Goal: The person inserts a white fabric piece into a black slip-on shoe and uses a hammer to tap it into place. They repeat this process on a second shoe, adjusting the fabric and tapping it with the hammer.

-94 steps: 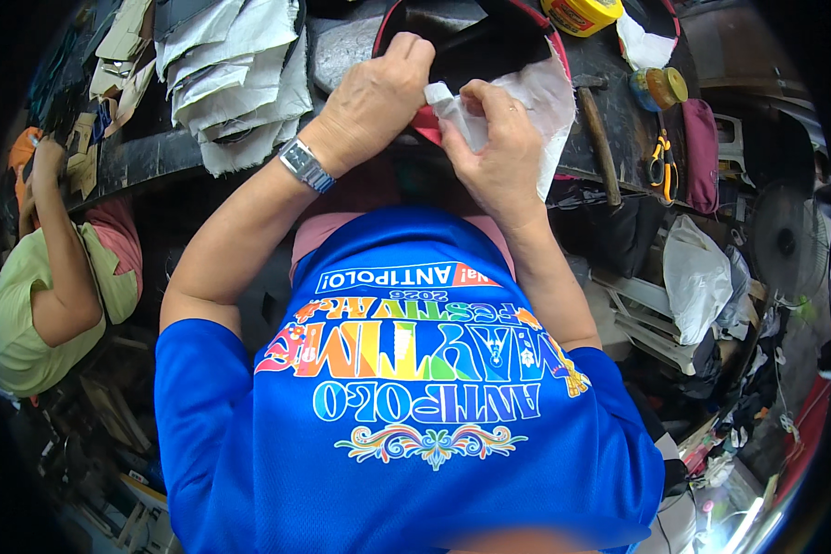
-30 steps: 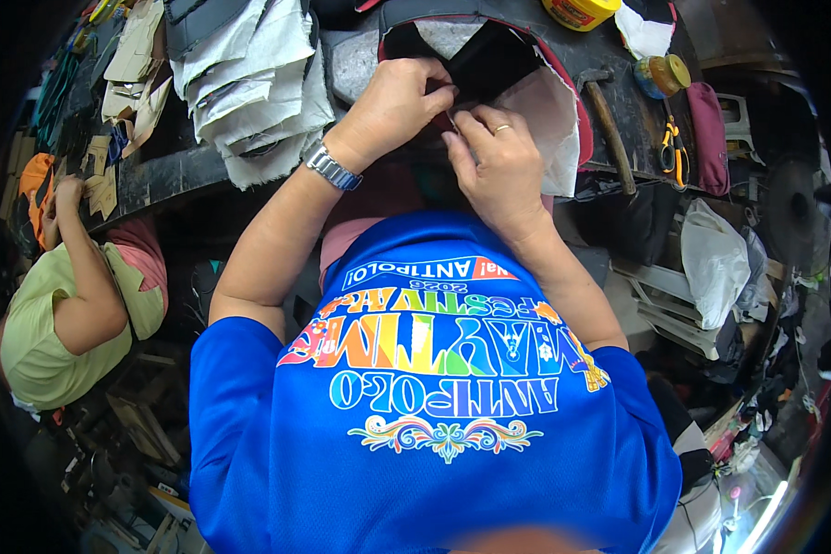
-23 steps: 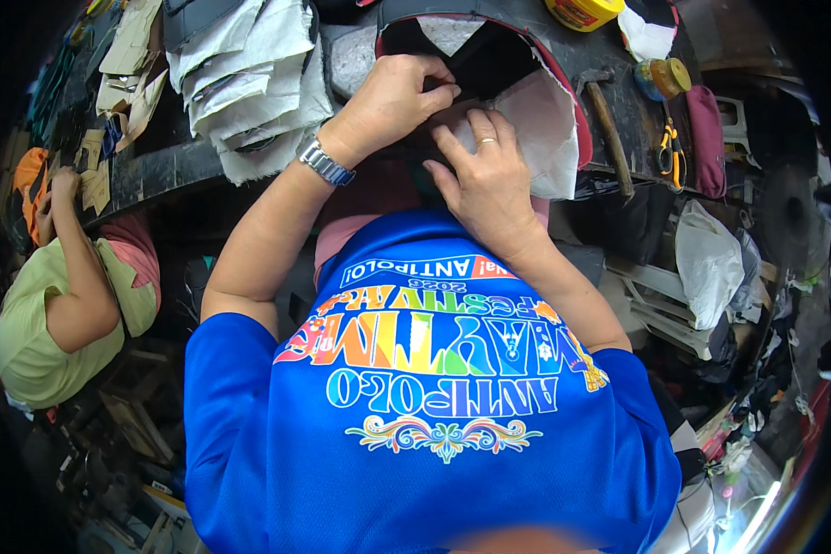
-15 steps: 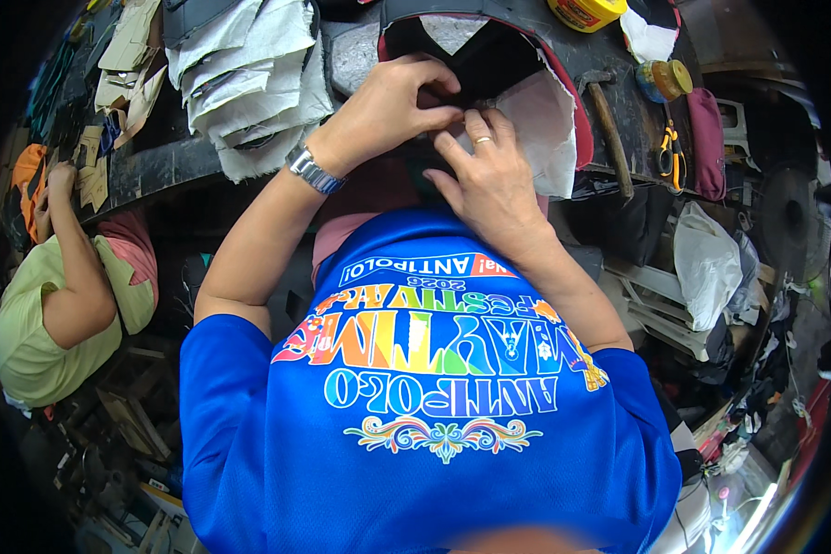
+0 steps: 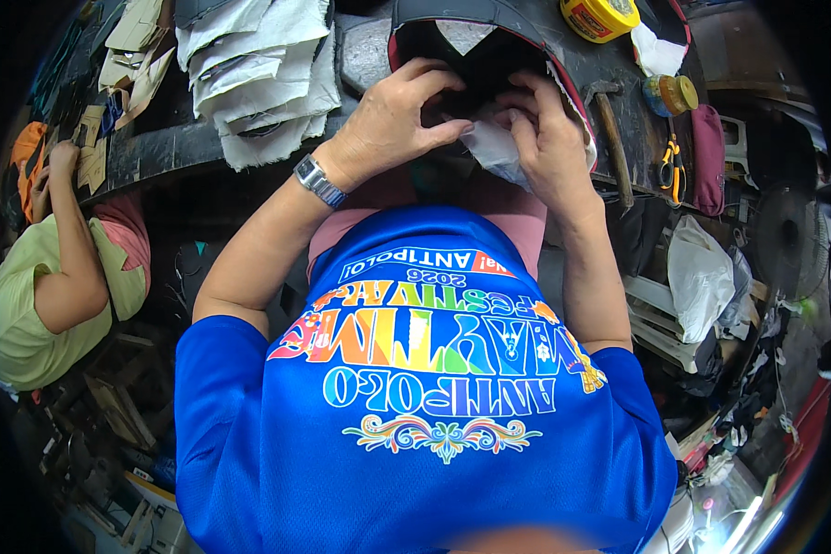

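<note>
A black piece with a red edge [image 5: 466, 66], curved like a shoe upper, lies at the table's near edge. White lining cloth [image 5: 494, 152] hangs from it, partly bunched between my hands. My left hand [image 5: 392, 115], with a metal watch on the wrist, is curled, its thumb tip against the cloth's edge; what its fingers grip inside the black piece is hidden. My right hand [image 5: 549, 138] bends its fingers over the cloth and into the dark inside of the piece, holding the cloth.
To the left lies a stack of white cloth pieces [image 5: 258, 78]. On the right are a hammer [image 5: 611, 138], orange-handled pliers [image 5: 671, 171], a jar [image 5: 667, 94], a yellow tub [image 5: 600, 17] and a maroon pouch [image 5: 708, 162]. Another person [image 5: 60, 277] works at far left.
My right hand has moved up and to the right, its fingers reaching into the piece. The white cloth that lay spread at the right is now gathered under it. My left hand stays curled.
</note>
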Demonstrator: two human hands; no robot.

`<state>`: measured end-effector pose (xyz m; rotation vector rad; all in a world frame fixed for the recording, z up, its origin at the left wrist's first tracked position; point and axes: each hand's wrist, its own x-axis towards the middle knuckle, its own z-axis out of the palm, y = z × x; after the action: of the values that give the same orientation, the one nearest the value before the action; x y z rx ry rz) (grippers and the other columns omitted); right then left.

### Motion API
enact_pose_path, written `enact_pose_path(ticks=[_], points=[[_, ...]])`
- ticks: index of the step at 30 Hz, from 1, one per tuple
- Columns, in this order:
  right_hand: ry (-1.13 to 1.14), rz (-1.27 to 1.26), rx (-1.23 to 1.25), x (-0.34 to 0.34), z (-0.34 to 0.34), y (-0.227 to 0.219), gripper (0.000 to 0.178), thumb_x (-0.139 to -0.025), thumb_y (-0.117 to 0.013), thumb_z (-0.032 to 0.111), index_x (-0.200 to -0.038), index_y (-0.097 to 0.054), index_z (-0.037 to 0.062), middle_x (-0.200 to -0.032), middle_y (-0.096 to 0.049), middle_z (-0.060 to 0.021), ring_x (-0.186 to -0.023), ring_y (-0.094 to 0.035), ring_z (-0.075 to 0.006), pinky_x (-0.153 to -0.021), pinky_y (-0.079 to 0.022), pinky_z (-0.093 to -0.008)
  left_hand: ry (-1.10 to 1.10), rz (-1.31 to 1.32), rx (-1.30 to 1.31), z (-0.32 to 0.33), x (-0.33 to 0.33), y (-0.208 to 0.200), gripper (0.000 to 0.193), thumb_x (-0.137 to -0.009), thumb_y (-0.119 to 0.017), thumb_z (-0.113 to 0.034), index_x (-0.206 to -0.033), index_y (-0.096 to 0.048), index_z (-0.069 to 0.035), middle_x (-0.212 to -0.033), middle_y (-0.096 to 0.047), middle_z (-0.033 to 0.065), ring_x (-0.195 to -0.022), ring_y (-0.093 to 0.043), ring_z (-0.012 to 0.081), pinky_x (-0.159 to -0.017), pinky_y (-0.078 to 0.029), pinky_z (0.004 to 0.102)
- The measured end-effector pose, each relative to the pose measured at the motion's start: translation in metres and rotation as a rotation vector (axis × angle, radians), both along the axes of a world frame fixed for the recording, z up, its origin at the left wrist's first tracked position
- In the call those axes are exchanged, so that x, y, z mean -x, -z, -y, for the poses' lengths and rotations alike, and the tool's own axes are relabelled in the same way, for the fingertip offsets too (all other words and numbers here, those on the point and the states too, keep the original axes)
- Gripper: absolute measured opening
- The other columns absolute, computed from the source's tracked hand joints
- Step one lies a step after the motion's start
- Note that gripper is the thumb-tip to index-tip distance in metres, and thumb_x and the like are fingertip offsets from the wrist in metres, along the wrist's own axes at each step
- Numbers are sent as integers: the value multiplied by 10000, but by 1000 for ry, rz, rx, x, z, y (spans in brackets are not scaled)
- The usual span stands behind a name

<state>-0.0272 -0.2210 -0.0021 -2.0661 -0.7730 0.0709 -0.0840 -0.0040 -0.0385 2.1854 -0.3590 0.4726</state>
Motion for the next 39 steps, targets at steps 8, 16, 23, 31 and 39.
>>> enact_pose_path(ticks=[8,16,23,31,39], points=[[-114,289,259,-22,-14,-2,373,-874,-637,0,-1242,-667,51,-996,-725,-189,-893,-724,-330,-820,-564,-380,-52,45,-103,5,-3,2,496,-771,-866,-279,-1178,-687,-59,-1186,-671,120,-930,-722,289,-833,-599,364],[-104,207,287,-28,-19,1,183,-913,-676,102,-1084,-717,51,-926,-719,-188,-881,-699,-376,-786,-552,-430,-63,26,-75,6,-4,0,461,-763,-846,-311,-1117,-702,-53,-1110,-683,129,-965,-694,330,-850,-574,411],[-74,265,392,-25,-21,2,165,-928,-651,129,-1077,-692,69,-912,-704,-190,-876,-690,-369,-772,-542,-443,-137,106,-133,11,-8,4,244,-845,-773,-210,-1023,-713,-55,-1062,-686,113,-947,-690,325,-818,-572,400],[-123,265,316,-32,-10,4,280,-859,-633,49,-1130,-705,54,-936,-732,-163,-877,-703,-340,-799,-555,-410,-81,200,-198,7,-5,6,147,-832,-749,-153,-938,-690,-70,-1022,-677,54,-914,-681,255,-801,-572,365],[-96,283,364,-30,-12,6,198,-895,-664,105,-1088,-712,107,-937,-716,-148,-869,-703,-340,-775,-560,-419,16,222,-206,0,-4,5,182,-814,-773,-108,-968,-687,-63,-1037,-690,60,-921,-688,259,-798,-574,352]])
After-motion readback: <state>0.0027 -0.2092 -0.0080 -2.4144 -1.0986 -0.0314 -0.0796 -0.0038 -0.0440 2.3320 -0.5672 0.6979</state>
